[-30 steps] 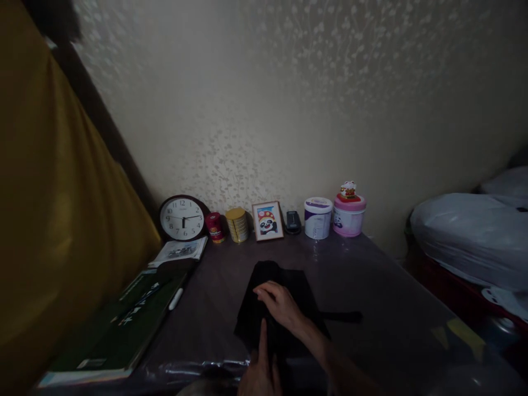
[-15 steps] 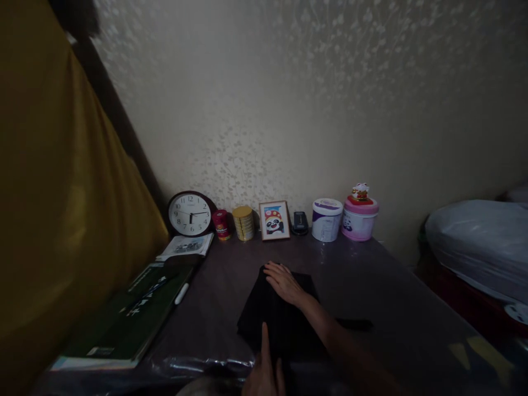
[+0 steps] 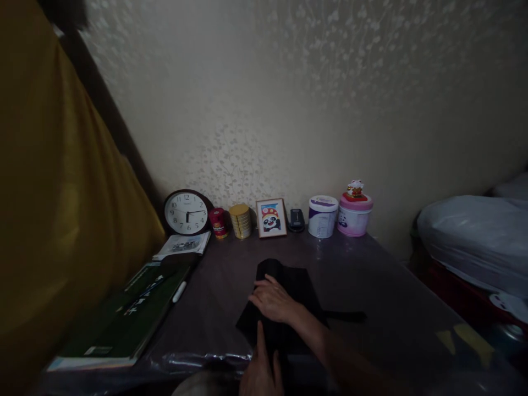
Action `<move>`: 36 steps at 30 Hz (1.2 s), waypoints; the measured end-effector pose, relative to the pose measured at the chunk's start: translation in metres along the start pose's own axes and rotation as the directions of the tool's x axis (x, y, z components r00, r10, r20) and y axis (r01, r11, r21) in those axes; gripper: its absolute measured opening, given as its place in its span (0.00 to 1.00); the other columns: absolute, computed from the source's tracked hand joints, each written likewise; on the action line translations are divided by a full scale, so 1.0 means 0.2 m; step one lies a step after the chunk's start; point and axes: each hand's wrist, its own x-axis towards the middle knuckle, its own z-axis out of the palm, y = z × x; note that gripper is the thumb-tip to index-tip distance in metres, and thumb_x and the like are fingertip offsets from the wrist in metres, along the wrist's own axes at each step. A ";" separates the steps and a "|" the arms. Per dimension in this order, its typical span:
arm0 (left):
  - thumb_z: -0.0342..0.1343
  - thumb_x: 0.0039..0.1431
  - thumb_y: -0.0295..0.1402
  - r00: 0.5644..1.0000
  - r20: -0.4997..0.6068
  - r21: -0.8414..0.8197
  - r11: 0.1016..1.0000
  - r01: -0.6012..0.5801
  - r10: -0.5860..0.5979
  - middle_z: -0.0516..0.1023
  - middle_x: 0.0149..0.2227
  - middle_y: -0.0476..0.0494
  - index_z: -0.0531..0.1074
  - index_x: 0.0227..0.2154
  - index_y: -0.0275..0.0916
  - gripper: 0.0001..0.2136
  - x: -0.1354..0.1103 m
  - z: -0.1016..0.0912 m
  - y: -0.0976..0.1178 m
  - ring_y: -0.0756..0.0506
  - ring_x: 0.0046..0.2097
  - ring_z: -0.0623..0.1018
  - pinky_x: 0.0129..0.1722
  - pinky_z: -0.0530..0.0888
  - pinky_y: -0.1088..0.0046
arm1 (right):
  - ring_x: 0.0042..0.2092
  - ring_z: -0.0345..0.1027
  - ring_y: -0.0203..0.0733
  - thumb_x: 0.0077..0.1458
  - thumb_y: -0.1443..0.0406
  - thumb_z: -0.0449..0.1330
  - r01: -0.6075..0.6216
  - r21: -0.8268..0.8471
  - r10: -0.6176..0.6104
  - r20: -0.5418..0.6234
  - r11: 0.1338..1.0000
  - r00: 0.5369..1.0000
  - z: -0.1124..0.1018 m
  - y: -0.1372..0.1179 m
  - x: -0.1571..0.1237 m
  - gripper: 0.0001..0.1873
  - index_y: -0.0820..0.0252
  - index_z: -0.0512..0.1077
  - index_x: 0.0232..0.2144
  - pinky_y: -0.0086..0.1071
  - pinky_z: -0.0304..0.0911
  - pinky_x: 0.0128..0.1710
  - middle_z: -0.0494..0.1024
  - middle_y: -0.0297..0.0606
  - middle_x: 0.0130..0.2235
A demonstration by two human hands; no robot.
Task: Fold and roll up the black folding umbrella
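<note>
A black folded cloth point(image 3: 295, 283) lies on the dark table point(image 3: 383, 297) in front of me, with a dark strap point(image 3: 346, 316) sticking out to its right. My right hand point(image 3: 270, 300) rests flat on the cloth's left half, fingers stretched out and pointing left. My left hand point(image 3: 258, 368) is at the bottom edge of the view, its index finger laid out straight on the near part of the cloth. Neither hand holds anything.
Along the wall stand a clock point(image 3: 185, 213), a red tin point(image 3: 217, 222), a gold tin point(image 3: 240, 220), a panda picture point(image 3: 271, 218), a white tub point(image 3: 322, 216) and a pink tub point(image 3: 355, 213). A green book point(image 3: 124, 322) lies left, beside a yellow curtain point(image 3: 53, 231). A covered bed point(image 3: 474, 236) sits right.
My right hand went out to the cloth's far edge, then slid back toward me and to the left over the cloth. The left index finger stayed on the near part.
</note>
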 end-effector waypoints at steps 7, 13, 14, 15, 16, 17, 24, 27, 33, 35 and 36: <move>0.34 0.59 0.30 0.997 -0.013 -0.008 0.997 -0.071 0.071 0.71 0.49 0.32 0.50 0.56 0.26 0.23 0.01 0.02 -0.03 0.45 0.46 0.74 0.41 0.67 0.75 | 0.36 0.70 0.34 0.59 0.58 0.43 0.063 0.382 -0.101 0.081 0.922 0.992 -0.10 -0.20 -0.20 0.22 0.57 0.75 0.31 0.26 0.60 0.42 0.78 0.35 0.31; 0.33 0.61 0.34 0.998 -0.060 -0.015 1.000 -0.010 0.009 0.73 0.47 0.35 0.34 0.60 0.31 0.27 -0.01 0.01 -0.01 0.43 0.45 0.75 0.41 0.68 0.70 | 0.44 0.68 0.41 0.54 0.56 0.49 -0.213 0.687 0.581 -0.362 0.695 0.729 -0.19 0.10 -0.42 0.17 0.57 0.72 0.37 0.32 0.61 0.45 0.76 0.38 0.40; 0.34 0.61 0.34 0.998 -0.061 -0.014 1.000 -0.007 0.007 0.73 0.47 0.34 0.34 0.60 0.32 0.27 -0.02 0.01 -0.01 0.43 0.45 0.75 0.41 0.67 0.69 | 0.43 0.68 0.43 0.52 0.56 0.49 -0.276 0.686 0.661 -0.390 0.673 0.641 -0.18 0.17 -0.46 0.17 0.57 0.72 0.36 0.35 0.61 0.44 0.76 0.39 0.39; 0.34 0.61 0.34 0.997 -0.070 -0.019 1.000 -0.012 0.010 0.72 0.48 0.34 0.34 0.60 0.32 0.27 -0.02 0.02 -0.01 0.43 0.46 0.74 0.41 0.67 0.70 | 0.42 0.68 0.44 0.51 0.56 0.49 -0.330 0.686 0.714 -0.397 0.648 0.577 -0.17 0.24 -0.49 0.17 0.58 0.72 0.36 0.37 0.62 0.43 0.76 0.41 0.39; 0.34 0.61 0.34 0.996 -0.082 -0.026 0.999 -0.020 0.017 0.71 0.49 0.34 0.34 0.60 0.32 0.27 -0.02 0.02 -0.01 0.43 0.47 0.74 0.42 0.67 0.70 | 0.42 0.69 0.46 0.49 0.56 0.50 -0.382 0.687 0.758 -0.393 0.618 0.520 -0.16 0.30 -0.52 0.17 0.59 0.72 0.35 0.38 0.62 0.42 0.76 0.42 0.38; 0.34 0.61 0.34 0.996 -0.090 -0.034 0.999 -0.030 0.027 0.70 0.51 0.34 0.34 0.60 0.32 0.27 -0.02 0.02 -0.01 0.43 0.48 0.73 0.43 0.67 0.70 | 0.40 0.69 0.46 0.49 0.56 0.50 -0.404 0.691 0.776 -0.376 0.599 0.507 -0.15 0.34 -0.54 0.17 0.60 0.72 0.34 0.38 0.62 0.41 0.76 0.42 0.37; 0.34 0.61 0.33 0.994 -0.101 -0.065 0.997 -0.045 0.038 0.70 0.50 0.34 0.35 0.60 0.32 0.27 -0.02 0.02 -0.02 0.44 0.47 0.73 0.44 0.67 0.71 | 0.34 0.69 0.44 0.49 0.53 0.48 -0.384 0.714 0.740 -0.277 0.585 0.612 -0.11 0.35 -0.50 0.19 0.60 0.71 0.30 0.35 0.62 0.35 0.75 0.40 0.30; 0.34 0.61 0.34 0.995 -0.087 -0.065 0.997 -0.044 0.038 0.71 0.50 0.34 0.34 0.60 0.32 0.27 -0.02 0.02 -0.02 0.45 0.46 0.74 0.43 0.67 0.72 | 0.37 0.68 0.45 0.49 0.52 0.50 -0.385 0.712 0.736 -0.271 0.587 0.621 -0.10 0.34 -0.47 0.19 0.60 0.70 0.31 0.35 0.61 0.38 0.76 0.39 0.32; 0.34 0.61 0.34 0.994 -0.108 -0.126 0.991 -0.039 0.026 0.70 0.50 0.36 0.36 0.61 0.33 0.26 -0.01 0.04 -0.03 0.46 0.50 0.72 0.46 0.65 0.74 | 0.33 0.68 0.43 0.48 0.50 0.51 -0.338 0.718 0.695 -0.277 0.609 0.664 -0.04 0.39 -0.45 0.20 0.61 0.69 0.27 0.33 0.61 0.33 0.75 0.38 0.28; 0.34 0.61 0.33 0.993 -0.113 -0.125 0.992 -0.036 0.022 0.70 0.50 0.35 0.36 0.61 0.33 0.26 -0.01 0.04 -0.03 0.46 0.50 0.71 0.46 0.65 0.75 | 0.32 0.68 0.43 0.47 0.49 0.52 -0.347 0.708 0.692 -0.272 0.614 0.669 -0.04 0.40 -0.44 0.20 0.61 0.69 0.26 0.33 0.61 0.32 0.75 0.38 0.27; 0.35 0.61 0.33 0.993 -0.116 -0.124 0.992 -0.035 0.020 0.70 0.51 0.36 0.36 0.61 0.34 0.26 -0.01 0.04 -0.03 0.46 0.51 0.71 0.46 0.65 0.75 | 0.32 0.68 0.44 0.47 0.49 0.52 -0.345 0.710 0.691 -0.271 0.613 0.670 -0.05 0.40 -0.44 0.21 0.61 0.69 0.27 0.34 0.62 0.33 0.75 0.38 0.27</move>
